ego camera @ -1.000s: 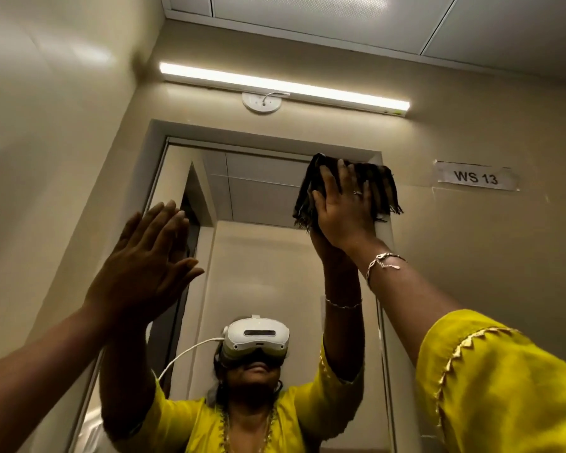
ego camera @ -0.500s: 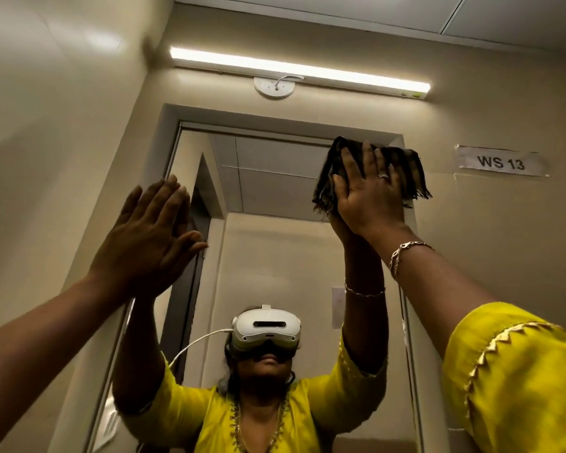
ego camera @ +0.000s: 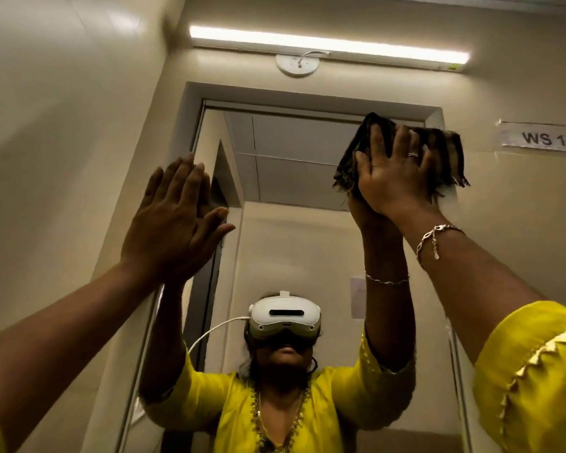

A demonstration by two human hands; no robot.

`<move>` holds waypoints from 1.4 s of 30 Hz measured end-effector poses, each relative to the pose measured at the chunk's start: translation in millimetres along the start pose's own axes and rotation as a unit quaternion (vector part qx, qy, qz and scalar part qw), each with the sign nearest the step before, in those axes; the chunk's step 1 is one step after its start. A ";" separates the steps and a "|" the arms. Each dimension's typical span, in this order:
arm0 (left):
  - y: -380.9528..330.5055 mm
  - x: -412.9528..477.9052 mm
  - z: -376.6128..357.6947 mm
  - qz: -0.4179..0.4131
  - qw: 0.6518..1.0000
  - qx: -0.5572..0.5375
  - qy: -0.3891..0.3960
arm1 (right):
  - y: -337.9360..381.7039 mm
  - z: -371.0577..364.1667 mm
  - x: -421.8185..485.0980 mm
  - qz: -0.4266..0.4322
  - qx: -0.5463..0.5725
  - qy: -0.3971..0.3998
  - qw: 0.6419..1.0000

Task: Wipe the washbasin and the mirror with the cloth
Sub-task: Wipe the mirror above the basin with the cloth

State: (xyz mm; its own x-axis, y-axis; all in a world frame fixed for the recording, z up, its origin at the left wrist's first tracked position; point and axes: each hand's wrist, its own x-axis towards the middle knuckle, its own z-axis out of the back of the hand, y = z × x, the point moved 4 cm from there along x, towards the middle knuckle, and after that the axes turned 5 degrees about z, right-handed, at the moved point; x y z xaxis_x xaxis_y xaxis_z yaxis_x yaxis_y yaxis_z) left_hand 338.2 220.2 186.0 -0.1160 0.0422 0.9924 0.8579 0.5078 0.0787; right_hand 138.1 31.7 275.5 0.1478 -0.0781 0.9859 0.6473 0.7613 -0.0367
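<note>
A tall framed mirror [ego camera: 294,165] fills the wall ahead and reflects a person in a yellow top with a white headset. My right hand [ego camera: 392,178] presses a dark striped cloth [ego camera: 445,148] flat against the mirror's upper right corner, fingers spread straight over it. My left hand [ego camera: 174,220] lies flat with straight fingers on the mirror's left edge. The washbasin is out of view.
A lit tube light [ego camera: 327,44] runs above the mirror, with a round white fitting [ego camera: 297,64] under it. A label reading WS 13 [ego camera: 543,138] is stuck on the wall to the right. A beige wall [ego camera: 62,142] stands close on the left.
The view has shifted, so the mirror and light sit more to the right. My right hand and cloth have slid toward the mirror's upper right corner. The left hand keeps its place.
</note>
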 end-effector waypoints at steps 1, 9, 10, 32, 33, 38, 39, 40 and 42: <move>0.4 -0.6 0.6 0.005 1.000 -0.002 0.000 | 8.7 -1.5 -0.8 0.002 0.008 0.002 1.000; 5.9 -11.1 1.4 0.039 0.998 -0.039 0.004 | 79.6 -8.8 4.3 0.043 0.021 -0.006 0.999; 5.9 -12.5 0.7 0.042 0.998 -0.044 0.002 | 86.6 -9.7 5.1 0.049 0.023 -0.007 0.999; -2.4 -24.7 7.5 0.050 0.993 -0.100 -0.046 | 204.7 -17.2 19.5 0.161 0.036 -0.009 0.986; -2.7 -24.8 7.6 0.050 0.993 -0.099 -0.045 | 204.6 -16.7 20.3 0.167 0.037 -0.007 0.985; -1.5 -24.3 6.5 0.045 0.996 -0.074 -0.034 | 202.6 -17.3 20.2 0.193 0.031 -0.015 0.981; -1.4 -24.4 6.1 0.044 0.996 -0.066 -0.034 | 201.8 -17.9 19.2 0.196 0.029 -0.021 0.980; -1.4 -24.4 5.7 0.042 0.997 -0.060 -0.033 | 200.5 -18.2 18.3 0.199 0.028 -0.025 0.979; -3.2 -24.6 4.1 0.039 0.997 -0.053 -0.029 | 195.3 -19.2 16.6 0.203 0.028 -0.030 0.978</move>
State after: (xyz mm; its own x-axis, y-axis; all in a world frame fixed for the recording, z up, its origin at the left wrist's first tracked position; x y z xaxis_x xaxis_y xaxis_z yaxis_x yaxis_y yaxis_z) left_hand 336.2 221.0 160.9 -0.0730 0.1283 0.9891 0.9128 0.4082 0.0144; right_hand 281.4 166.8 281.6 0.3386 0.2739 0.9002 0.5024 0.7563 -0.4191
